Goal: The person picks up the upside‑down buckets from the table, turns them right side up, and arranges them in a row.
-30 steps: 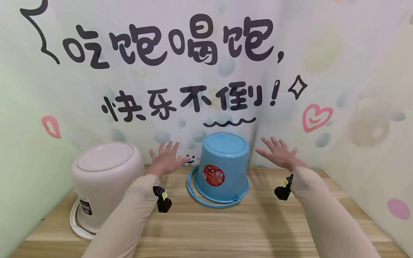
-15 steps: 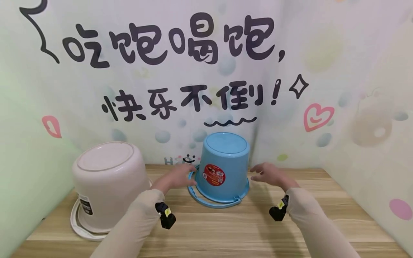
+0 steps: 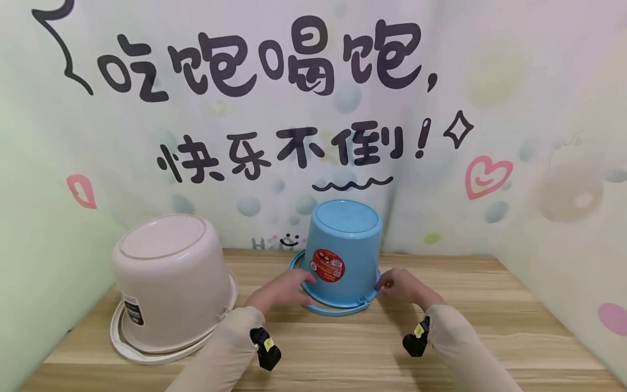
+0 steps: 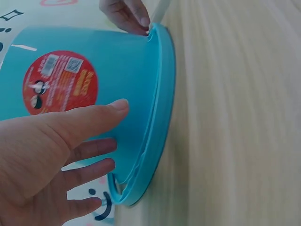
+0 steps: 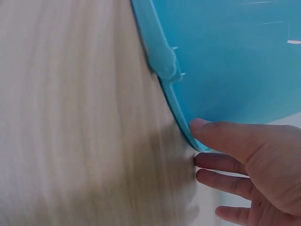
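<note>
We see blue bucket (image 3: 360, 256) upside down, far middle of wooden table (image 3: 343, 354); red label (image 3: 327, 265) faces near side; handle (image 3: 338, 312) lies round rim (image 5: 175, 106); left hand (image 3: 286, 289) just left, fingers loosely spread, grasping nothing; right hand (image 3: 404, 286) on right, thumb at rim, gripping or not we cannot tell; pale pink bucket (image 3: 168, 288), also upside down, farther left; printed backdrop (image 3: 426, 212) beyond.

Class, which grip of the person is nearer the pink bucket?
Left. The left grip is between the pink bucket and blue bucket; the right grip is farther off, at the blue bucket's right side.
</note>
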Motion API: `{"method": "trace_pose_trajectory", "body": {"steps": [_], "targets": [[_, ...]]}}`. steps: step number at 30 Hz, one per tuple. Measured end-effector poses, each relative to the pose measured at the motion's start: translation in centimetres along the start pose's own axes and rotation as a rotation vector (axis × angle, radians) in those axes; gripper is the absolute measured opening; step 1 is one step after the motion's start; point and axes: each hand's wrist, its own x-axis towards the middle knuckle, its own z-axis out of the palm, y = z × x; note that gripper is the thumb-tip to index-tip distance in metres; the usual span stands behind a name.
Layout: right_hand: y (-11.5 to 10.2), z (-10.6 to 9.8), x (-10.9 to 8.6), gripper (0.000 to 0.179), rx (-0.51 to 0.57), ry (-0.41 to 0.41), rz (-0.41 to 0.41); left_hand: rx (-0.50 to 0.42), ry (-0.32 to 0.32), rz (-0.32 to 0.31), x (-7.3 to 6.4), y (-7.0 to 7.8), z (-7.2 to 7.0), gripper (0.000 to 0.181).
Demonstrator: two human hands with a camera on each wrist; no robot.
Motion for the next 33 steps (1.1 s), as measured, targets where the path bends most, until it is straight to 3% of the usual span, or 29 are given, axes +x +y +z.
{"method": "trace_pose_trajectory", "body": {"steps": [9, 19, 20, 23, 28, 33], "targets": [[0.0, 1.0, 0.4, 0.011, -0.02, 0.038, 0.102, 0.027, -0.032, 0.045, 0.1, 0.3, 2.0, 0.031], [0.2, 1.5, 0.6, 0.011, -0.04, 0.083, 0.06, 0.242, -0.024, 0.059, 0.8, 0.7, 2.8, 0.018], [0.5, 1.6, 0.6, 0.013, -0.039, 0.102, 0.021, 0.246, -0.028, 0.054, 0.8, 0.7, 2.9, 0.018], [0.5, 1.5, 0.5, 0.014, -0.03, 0.101, 0.009, 0.247, -0.039, 0.041, 1.0, 0.8, 2.9, 0.017], [0.0, 1.4, 0.5, 0.013, -0.029, 0.08, 0.07, 0.228, -0.056, 0.027, 0.9, 1.0, 2.6, 0.017], [0.1, 1.4, 0.6, 0.014, -0.023, 0.087, 0.076, 0.191, -0.073, 0.025, 0.8, 1.2, 2.1, 0.017]]}}
